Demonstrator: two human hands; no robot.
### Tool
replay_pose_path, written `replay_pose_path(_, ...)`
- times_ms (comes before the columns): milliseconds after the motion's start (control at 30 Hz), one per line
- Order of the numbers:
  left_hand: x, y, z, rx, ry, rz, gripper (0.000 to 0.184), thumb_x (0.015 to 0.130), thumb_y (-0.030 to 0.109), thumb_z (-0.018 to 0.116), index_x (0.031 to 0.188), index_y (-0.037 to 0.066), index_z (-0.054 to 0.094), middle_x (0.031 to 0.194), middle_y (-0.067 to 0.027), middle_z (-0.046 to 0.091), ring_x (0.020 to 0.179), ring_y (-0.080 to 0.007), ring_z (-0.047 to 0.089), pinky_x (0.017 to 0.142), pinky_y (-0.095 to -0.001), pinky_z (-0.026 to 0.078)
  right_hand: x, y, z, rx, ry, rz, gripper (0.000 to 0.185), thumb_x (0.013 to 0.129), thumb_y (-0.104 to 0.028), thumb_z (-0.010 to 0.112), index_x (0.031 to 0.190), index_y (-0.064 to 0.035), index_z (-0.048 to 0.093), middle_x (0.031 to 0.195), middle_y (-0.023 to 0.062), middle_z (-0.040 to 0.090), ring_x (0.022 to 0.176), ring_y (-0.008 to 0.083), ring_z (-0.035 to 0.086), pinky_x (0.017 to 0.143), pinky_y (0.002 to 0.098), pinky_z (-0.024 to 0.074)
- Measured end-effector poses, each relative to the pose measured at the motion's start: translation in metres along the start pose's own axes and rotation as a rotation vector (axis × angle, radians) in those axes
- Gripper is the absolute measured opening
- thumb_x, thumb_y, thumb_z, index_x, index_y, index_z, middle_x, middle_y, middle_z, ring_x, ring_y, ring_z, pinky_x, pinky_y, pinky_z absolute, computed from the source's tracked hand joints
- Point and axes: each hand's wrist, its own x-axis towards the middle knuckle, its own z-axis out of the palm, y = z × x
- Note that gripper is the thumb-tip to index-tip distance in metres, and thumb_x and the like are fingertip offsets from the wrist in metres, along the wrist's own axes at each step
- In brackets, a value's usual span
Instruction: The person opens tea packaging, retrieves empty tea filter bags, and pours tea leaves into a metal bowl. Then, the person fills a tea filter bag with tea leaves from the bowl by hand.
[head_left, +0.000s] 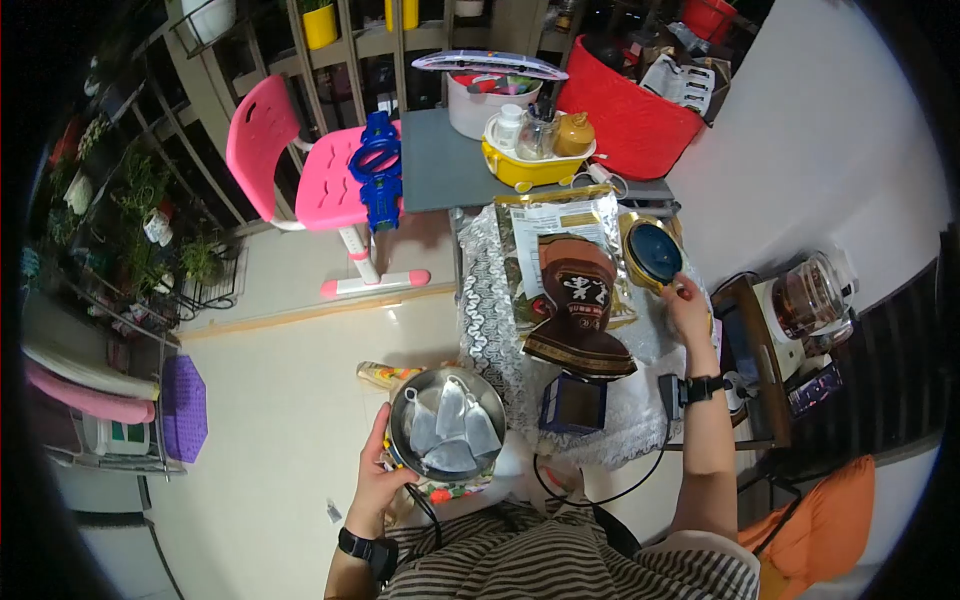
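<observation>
My left hand (376, 482) grips the rim of a round metal bowl (397, 437), thumb on top. Inside the bowl lie several pale grey pouches (450, 408), some with a small loop at the top. My right hand (686, 306) reaches to the right side of the table, its fingers closed at the lower edge of a dark blue bowl (655, 250). That bowl sits on or in a gold-coloured round container (634, 262); which one I cannot tell. Left of it lies a brown printed packet (580, 300) on top of a larger gold and green bag (517, 240).
A dark open box (577, 405) stands at the table's near edge, on a lace-trimmed cover (487, 340). Behind are a yellow basket (535, 170) with jars and a red tub (630, 115). A pink chair (335, 180) stands left; a glass kettle (808, 300) is right.
</observation>
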Motion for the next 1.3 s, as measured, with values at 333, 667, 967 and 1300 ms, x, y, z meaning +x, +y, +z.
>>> replay_pose_path(333, -0.003, 0.012, -0.003, -0.042, -0.049, 0.023, 0.111, 0.055, -0.008, 0.073, 0.152, 0.004, 0.022, 0.152, -0.0083, 0.036, 0.135, -0.0167, 0.039, 0.112, -0.0297, 0.028, -0.24, -0.231, 0.016, 0.175, -0.738, -0.474, 0.057, 0.081, -0.002, 0.069, 0.135, -0.0052, 0.05, 0.136, 0.0095, 0.052, 0.112, 0.0183, 0.054, 0.091, 0.0294, 0.045)
replay_pose_path(667, -0.026, 0.017, -0.042, -0.217, 0.037, 0.09, 0.111, 0.057, -0.003, 0.081, 0.152, 0.004, 0.024, 0.152, -0.0083, 0.036, 0.138, -0.0165, 0.035, 0.113, -0.0302, 0.024, -0.304, -0.214, 0.129, 0.549, -1.155, 0.035, 0.074, 0.091, -0.002, 0.059, 0.153, -0.0065, 0.017, 0.146, 0.0137, 0.039, 0.128, 0.0199, 0.043, 0.105, 0.0342, 0.0367)
replay_pose_path(967, -0.086, 0.061, -0.212, 0.257, 0.378, 0.149, 0.046, 0.085, 0.03, 0.072, 0.121, 0.002, 0.063, 0.097, -0.0046, 0.071, 0.054, -0.0014, 0.037, 0.05, -0.0182, 0.031, -0.34, -0.231, 0.193, 0.433, -1.232, -0.146, 0.071, 0.085, 0.006, 0.052, 0.149, -0.0012, 0.023, 0.147, 0.0154, 0.036, 0.132, 0.0232, 0.038, 0.111, 0.0354, 0.03)
replay_pose_path(1300, -0.169, -0.24, -0.431, 0.487, 1.093, -0.197, 0.027, 0.097, 0.025, 0.057, 0.106, 0.004, 0.072, 0.084, -0.0035, 0.069, 0.084, -0.011, 0.061, 0.077, -0.0276, 0.049, -0.365, -0.189, 0.245, 0.192, -1.265, 0.18, 0.077, 0.077, 0.001, 0.053, 0.148, 0.0032, 0.022, 0.144, 0.0187, 0.039, 0.132, 0.0285, 0.039, 0.111, 0.0393, 0.0284)
